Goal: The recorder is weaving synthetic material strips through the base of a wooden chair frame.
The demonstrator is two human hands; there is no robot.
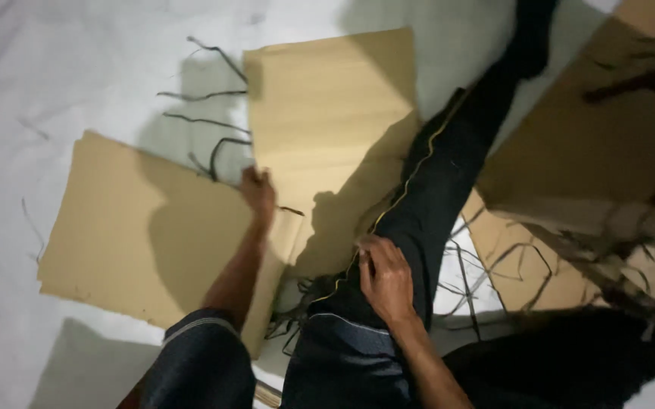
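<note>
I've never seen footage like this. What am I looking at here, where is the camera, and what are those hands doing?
There is no machine: this is one picture from a camera worn on a person's head, looking down at their own body. The left hand reaches out and touches the edge of a flat cardboard sheet on a white floor covering. The right hand rests on their outstretched leg in dark trousers. A second cardboard sheet lies beyond, more cardboard pieces to the right, with thin dark strips scattered about. Neither hand clearly grips anything.
</note>
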